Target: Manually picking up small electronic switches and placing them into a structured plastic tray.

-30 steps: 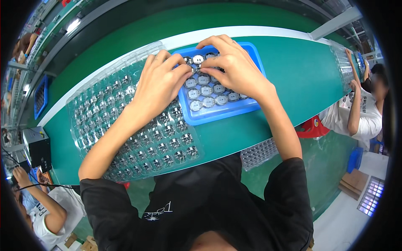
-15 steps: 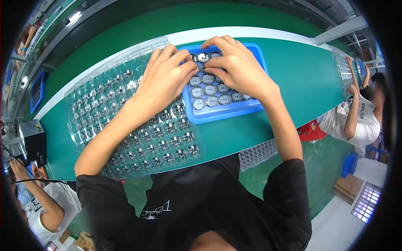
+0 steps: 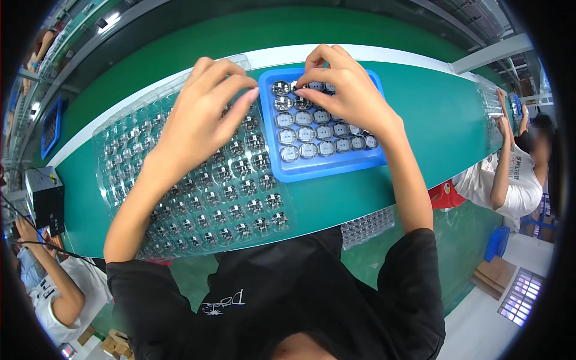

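My right hand [image 3: 348, 90] reaches over the far side of a blue plastic tray [image 3: 327, 172]. Its thumb and fingertips close on a small round electronic module in the far row, partly covered by the fingers. Several such modules lie in rows in the tray: the nearer ones show pale faces, while a far-left module [image 3: 280, 88] shows dark and silver parts. My left hand [image 3: 204, 114] hovers over a clear plastic compartment tray [image 3: 288, 201], just left of the blue tray. Its thumb and forefinger tips are close together with a slight gap, and nothing shows between them.
Modules fill many pockets of the clear tray. Both trays rest on a green bench [image 3: 420, 114] with a white far edge. A black box [image 3: 47, 204] stands at the bench's left end. Other people work at both sides. A red stool [image 3: 445, 195] is below at the right.
My left hand has drawn back leftward from the blue tray to above the clear tray. My right hand stays at the far rows, and a dark-faced module now shows at the far-left corner.
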{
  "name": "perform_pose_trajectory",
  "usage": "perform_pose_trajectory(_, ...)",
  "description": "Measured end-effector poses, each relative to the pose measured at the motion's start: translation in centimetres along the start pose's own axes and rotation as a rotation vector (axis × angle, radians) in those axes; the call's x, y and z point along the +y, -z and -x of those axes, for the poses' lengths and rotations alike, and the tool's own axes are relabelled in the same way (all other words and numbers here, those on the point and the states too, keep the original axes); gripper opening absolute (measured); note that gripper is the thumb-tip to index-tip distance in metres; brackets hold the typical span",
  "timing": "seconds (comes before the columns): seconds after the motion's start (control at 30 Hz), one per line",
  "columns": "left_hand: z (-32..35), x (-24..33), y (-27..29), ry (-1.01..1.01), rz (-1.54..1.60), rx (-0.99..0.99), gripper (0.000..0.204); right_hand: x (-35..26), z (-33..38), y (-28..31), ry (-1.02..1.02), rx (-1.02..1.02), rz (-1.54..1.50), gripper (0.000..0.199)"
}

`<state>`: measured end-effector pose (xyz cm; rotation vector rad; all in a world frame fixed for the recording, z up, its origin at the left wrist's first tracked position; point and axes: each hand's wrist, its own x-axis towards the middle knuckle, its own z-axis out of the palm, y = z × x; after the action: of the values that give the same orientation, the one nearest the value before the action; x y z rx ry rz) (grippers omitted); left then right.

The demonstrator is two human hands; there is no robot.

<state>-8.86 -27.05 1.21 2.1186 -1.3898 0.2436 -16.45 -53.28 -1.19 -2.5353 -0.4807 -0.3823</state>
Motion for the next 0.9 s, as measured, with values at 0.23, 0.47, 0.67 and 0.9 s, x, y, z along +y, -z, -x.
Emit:
perform_pose_trajectory(0.23,2.0,-1.6,2.8,0.077,-0.050,-0.027,0.013,0.8,-0.4,-0.8,0.051,0.003,0.031,0.013)
perform_pose_trajectory(0.47,4.0,-2.9,5.4,0.216,-0.054,-0.026,0.011,0.6,-0.7,-0.8,0.047,-0.042,0.061,0.013)
perform_pose_trajectory(0.67,5.9,-3.9,6.7,0.287,-0.055,-0.121,0.013,-1.6,-2.5,-0.8,0.058,0.023,-0.007,0.014)
perform_pose_trajectory(0.9,7.1,-4.6,7.1,0.399,-0.057,-0.227,0.021,-6.2,-8.6,-8.1,0.242,-0.037,-0.109,0.021)
